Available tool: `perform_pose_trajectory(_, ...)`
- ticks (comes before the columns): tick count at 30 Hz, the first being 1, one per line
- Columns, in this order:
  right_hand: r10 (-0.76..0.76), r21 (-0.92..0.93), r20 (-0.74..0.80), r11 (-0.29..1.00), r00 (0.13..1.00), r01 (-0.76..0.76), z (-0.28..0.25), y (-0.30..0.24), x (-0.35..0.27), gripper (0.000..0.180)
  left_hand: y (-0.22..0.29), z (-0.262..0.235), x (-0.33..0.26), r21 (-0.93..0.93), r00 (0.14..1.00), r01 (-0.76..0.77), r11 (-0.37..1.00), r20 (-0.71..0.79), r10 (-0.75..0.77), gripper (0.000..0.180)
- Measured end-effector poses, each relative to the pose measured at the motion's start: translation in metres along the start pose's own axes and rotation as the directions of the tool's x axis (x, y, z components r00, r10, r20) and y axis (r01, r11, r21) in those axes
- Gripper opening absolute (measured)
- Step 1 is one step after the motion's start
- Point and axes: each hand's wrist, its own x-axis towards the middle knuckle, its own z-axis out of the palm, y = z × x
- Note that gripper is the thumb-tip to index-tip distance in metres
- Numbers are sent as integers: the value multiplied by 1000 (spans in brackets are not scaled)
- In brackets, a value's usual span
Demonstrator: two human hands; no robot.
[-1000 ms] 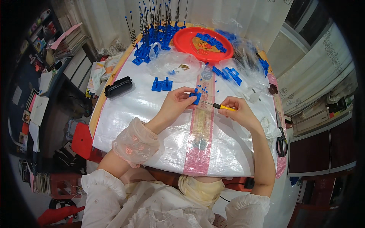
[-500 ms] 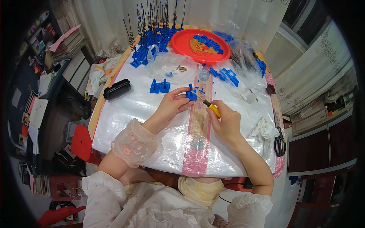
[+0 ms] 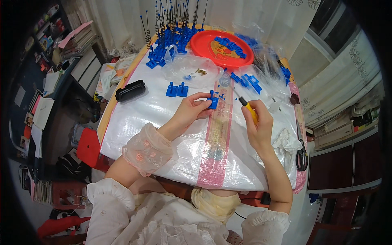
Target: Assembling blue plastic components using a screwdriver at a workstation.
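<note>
Over the middle of the table, my left hand point(image 3: 192, 108) pinches a small blue plastic piece point(image 3: 212, 102) with a flat square base and a short knobbed post. To its right, my right hand point(image 3: 259, 124) grips a screwdriver point(image 3: 250, 111) by its yellow and black handle. The screwdriver's thin shaft points up and left, apart from the blue piece. Two similar blue pieces point(image 3: 177, 90) stand side by side just beyond my left hand. Tiny blue bits point(image 3: 222, 96) lie scattered near the held piece.
Many blue pieces with upright black springs point(image 3: 173, 36) crowd the far left. A red plate point(image 3: 200, 45) holds blue parts. Small brass-coloured pieces point(image 3: 201, 72) lie by a clear bag point(image 3: 175, 71). A black case point(image 3: 130, 90) sits left; scissors point(image 3: 302, 157) and crumpled white tissue point(image 3: 286, 141) lie right.
My right hand has drawn the screwdriver away from the blue piece, to the right, and tilted it more upright. The left hand still holds the piece. The whole view has shifted slightly.
</note>
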Motion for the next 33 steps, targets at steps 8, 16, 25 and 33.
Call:
perform_pose_trajectory(8, 46, -86, 94, 996, 994, -38, 5, 4, -1, 20, 2, 0, 1, -27, 1000, -15, 1000, -27, 15, 29)
perform_pose_trajectory(16, -54, 96, 86, 994, 995, 46, 12, 10, -3, 18, 7, 5, -4, -53, 992, -66, 996, -107, 60, 27)
perform_pose_trajectory(25, -126, -147, 106, 979, 986, 141, 10, 12, -5, 17, 6, 3, -2, -2, 996, -61, 998, -63, 61, 26)
perform_pose_trajectory(33, -156, -151, 104, 974, 982, 171, 7, 9, -3, 17, 6, 3, -2, -24, 996, -60, 998, -72, 58, 25)
